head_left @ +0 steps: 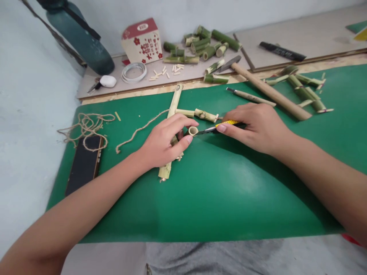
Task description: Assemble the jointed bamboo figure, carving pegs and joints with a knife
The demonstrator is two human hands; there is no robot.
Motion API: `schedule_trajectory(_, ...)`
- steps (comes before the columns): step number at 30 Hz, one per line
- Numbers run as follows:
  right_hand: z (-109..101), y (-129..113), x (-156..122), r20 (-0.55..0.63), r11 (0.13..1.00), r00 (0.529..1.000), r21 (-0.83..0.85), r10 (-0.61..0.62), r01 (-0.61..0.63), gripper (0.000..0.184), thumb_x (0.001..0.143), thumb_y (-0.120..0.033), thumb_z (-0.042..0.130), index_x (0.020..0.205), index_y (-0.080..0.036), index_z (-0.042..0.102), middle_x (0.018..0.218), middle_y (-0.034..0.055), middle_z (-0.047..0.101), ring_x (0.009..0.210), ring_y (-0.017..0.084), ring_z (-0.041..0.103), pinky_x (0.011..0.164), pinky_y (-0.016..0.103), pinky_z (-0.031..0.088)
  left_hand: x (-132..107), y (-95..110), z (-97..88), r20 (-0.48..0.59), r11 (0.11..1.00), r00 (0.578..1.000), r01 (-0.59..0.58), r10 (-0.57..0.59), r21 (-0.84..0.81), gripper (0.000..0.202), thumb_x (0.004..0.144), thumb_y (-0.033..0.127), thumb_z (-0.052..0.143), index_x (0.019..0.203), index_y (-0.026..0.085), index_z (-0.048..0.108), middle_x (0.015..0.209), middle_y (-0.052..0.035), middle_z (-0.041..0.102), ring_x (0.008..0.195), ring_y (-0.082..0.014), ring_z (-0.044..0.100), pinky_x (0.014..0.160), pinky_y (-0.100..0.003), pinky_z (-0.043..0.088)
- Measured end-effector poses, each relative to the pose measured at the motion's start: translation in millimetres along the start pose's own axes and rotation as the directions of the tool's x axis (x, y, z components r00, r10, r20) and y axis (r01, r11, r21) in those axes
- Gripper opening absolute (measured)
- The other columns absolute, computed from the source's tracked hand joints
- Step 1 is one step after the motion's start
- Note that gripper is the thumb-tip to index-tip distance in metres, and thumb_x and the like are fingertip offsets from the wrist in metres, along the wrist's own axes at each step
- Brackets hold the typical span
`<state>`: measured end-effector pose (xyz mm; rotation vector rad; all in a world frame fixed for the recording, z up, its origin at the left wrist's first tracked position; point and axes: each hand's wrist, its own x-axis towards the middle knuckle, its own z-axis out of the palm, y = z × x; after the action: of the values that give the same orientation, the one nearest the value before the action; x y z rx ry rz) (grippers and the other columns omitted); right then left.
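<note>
Between the thumb and fingers of my left hand (169, 139) is a short bamboo tube (193, 131), its hollow end turned to the right. My right hand (254, 124) grips a yellow and black utility knife (228, 123), whose blade reaches the rim of the tube. Beneath my left hand lies a long flat bamboo strip (174, 100), partly covered by the hand. A jointed bamboo piece (205, 115) extends from the strip toward my right hand. Twine (140, 130) trails leftward from the strip.
A dark phone-like slab (83, 166) and tangled twine (93, 128) lie left on the green mat (200, 198). Behind my right hand are a wooden-handled hammer (269, 89), a carving tool (250, 96) and bamboo pieces (309, 93). Cut bamboo (200, 44), a box (143, 42) and tape (133, 72) stand at the back.
</note>
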<state>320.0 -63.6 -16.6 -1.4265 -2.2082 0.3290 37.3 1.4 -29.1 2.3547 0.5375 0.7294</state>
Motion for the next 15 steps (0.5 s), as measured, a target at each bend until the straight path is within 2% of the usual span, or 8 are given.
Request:
schedule_trajectory(10,-2.6,0.8,-0.3,-0.022,0.997,0.999,-0.058,0.049,-0.050,0.060,0.102,-0.072,0.048,0.080,-0.025,0.077,0.059,0.0039,0.058,0.058,0.022,0.055,0.061,0.038,0.033,0.1,1.1,-1.5,0.010,0.999,0.999,0.030,-0.030,0.035,0.027,0.109,0.038,0.049,0.122,0.024,0.067,0.118,-0.0084,0.071,0.095,-0.0201,0.067,0.086,-0.035,0.056)
schedule_trajectory(15,-1.3,1.5,-1.1,0.025,0.997,1.000,-0.073,0.018,-0.016,0.057,0.102,-0.072,0.050,0.083,-0.026,0.078,0.061,0.0042,0.062,0.061,0.022,0.058,0.062,0.038,0.035,1.1,0.8,-1.0,-0.005,0.999,1.000,0.021,-0.021,0.047,0.026,0.108,0.038,0.050,0.119,0.022,0.067,0.115,-0.0081,0.072,0.098,-0.0203,0.067,0.089,-0.035,0.056)
